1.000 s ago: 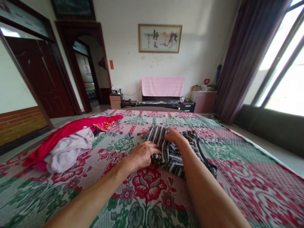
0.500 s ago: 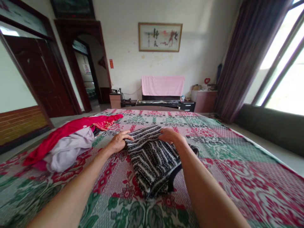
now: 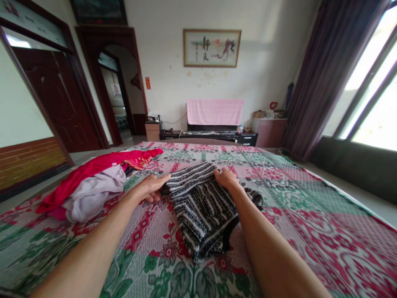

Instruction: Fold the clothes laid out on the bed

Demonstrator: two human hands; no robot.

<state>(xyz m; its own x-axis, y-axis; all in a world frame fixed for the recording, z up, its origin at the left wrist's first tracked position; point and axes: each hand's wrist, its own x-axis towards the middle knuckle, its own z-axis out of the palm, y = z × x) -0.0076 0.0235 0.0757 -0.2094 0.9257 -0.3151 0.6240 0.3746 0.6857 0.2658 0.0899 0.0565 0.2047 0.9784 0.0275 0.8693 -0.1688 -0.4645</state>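
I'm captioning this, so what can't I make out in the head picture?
Head view: underside of the black-white striped knit garment, hidden by its upper layers.
Head view: part of the pale cloth, hidden by red cloth.
Head view: dark framed panel, cut off by top edge.

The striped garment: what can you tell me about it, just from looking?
The striped garment is black with whitish stripes and looks like a fuzzy, textured knit. It lies folded over, somewhat rumpled, on the patterned cloth, its stripes running in different directions. A smooth dark band curves along its near right side. The left hand is at its far left corner, the right hand at its far right edge. The right forearm hides some of it.
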